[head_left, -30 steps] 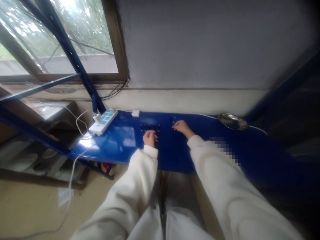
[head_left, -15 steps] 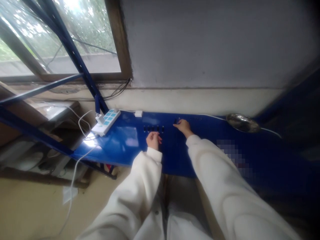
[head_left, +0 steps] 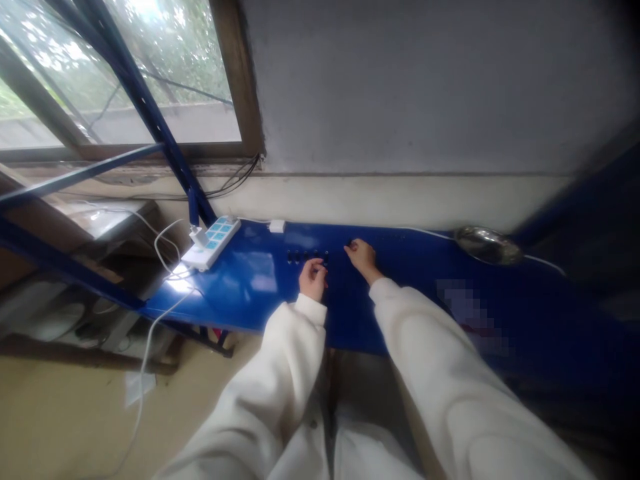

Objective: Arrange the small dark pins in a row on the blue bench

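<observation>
Several small dark pieces (head_left: 297, 257), too small to name, stand in a short row on the blue tabletop (head_left: 350, 320). My left hand (head_left: 313, 280) is at the near side of the row's right end, fingers curled and thumb brought in; whether anything sits between them I cannot make out. To the right of the row, my right hand (head_left: 363, 257) is closed in a pinch low over the table. A small dark spot shows at its fingertips, but its kind is too blurred to tell. Both sleeves are white.
A white power strip (head_left: 213, 243) with a plug lies at the table's left end, its cable hanging down. A white adapter (head_left: 277, 227) sits by the wall. At the back right rests a shiny metal oval object (head_left: 487, 245). Blue frame posts (head_left: 175, 160) rise on the left.
My left hand has shifted slightly right, its fingers more curled. The fingers of my right hand have drawn together and moved a little left.
</observation>
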The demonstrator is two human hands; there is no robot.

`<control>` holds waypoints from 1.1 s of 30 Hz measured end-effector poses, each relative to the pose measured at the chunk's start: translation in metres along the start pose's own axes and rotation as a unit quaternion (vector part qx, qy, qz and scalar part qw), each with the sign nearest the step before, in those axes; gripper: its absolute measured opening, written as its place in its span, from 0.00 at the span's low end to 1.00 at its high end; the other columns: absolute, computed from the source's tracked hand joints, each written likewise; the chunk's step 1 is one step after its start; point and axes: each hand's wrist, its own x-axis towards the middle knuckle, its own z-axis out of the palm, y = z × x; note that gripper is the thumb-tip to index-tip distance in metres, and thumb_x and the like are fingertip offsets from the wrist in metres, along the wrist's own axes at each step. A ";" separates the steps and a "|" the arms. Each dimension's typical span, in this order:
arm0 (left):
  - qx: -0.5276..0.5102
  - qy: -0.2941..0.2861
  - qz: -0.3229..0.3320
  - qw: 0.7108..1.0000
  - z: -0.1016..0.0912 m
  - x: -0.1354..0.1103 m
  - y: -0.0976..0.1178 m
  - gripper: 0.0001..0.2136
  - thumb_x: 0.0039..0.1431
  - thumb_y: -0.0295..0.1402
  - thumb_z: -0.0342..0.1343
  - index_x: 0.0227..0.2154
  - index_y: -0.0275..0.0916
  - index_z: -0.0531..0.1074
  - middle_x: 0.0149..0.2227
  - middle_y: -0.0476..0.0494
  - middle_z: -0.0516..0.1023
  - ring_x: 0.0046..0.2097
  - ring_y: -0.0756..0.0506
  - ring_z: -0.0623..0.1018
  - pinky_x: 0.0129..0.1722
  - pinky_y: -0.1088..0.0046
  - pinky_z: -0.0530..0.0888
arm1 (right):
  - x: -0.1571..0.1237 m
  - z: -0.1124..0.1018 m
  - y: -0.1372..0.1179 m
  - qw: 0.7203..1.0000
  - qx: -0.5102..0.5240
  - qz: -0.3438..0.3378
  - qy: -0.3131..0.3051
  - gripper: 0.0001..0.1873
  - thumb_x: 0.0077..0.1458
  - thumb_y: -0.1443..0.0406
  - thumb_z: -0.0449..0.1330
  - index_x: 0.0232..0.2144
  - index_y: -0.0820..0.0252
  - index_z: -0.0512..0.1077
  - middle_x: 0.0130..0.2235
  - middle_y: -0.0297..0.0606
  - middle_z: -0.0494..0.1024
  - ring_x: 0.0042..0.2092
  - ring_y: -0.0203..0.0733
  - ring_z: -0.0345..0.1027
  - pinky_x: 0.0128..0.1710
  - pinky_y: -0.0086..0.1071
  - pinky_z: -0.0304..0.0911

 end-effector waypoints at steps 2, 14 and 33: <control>0.052 -0.047 0.059 0.996 0.001 -0.004 0.000 0.16 0.46 0.30 0.50 0.41 0.38 0.65 0.30 0.47 0.70 0.18 0.57 0.64 0.18 0.80 0.65 | -0.010 -0.006 -0.003 0.999 0.028 -0.028 0.014 0.08 0.45 0.61 0.56 0.26 0.60 0.68 0.27 0.36 0.74 0.30 0.37 0.65 0.30 0.28 0.56; 0.446 -0.176 0.275 0.833 0.022 -0.003 0.007 0.28 0.52 0.23 0.40 0.57 0.45 0.49 0.50 0.38 0.62 0.43 0.45 0.69 0.42 0.70 0.66 | -0.066 -0.020 0.007 0.981 0.101 -0.146 0.077 0.11 0.50 0.61 0.51 0.31 0.62 0.68 0.29 0.40 0.71 0.31 0.38 0.63 0.35 0.31 0.58; 0.244 -0.033 0.136 0.960 0.016 -0.006 -0.003 0.08 0.50 0.30 0.52 0.35 0.44 0.69 0.36 0.46 0.73 0.38 0.47 0.73 0.38 0.74 0.67 | -0.072 -0.019 0.005 0.971 0.124 -0.199 0.040 0.13 0.54 0.63 0.48 0.39 0.60 0.68 0.38 0.41 0.72 0.41 0.39 0.64 0.43 0.31 0.59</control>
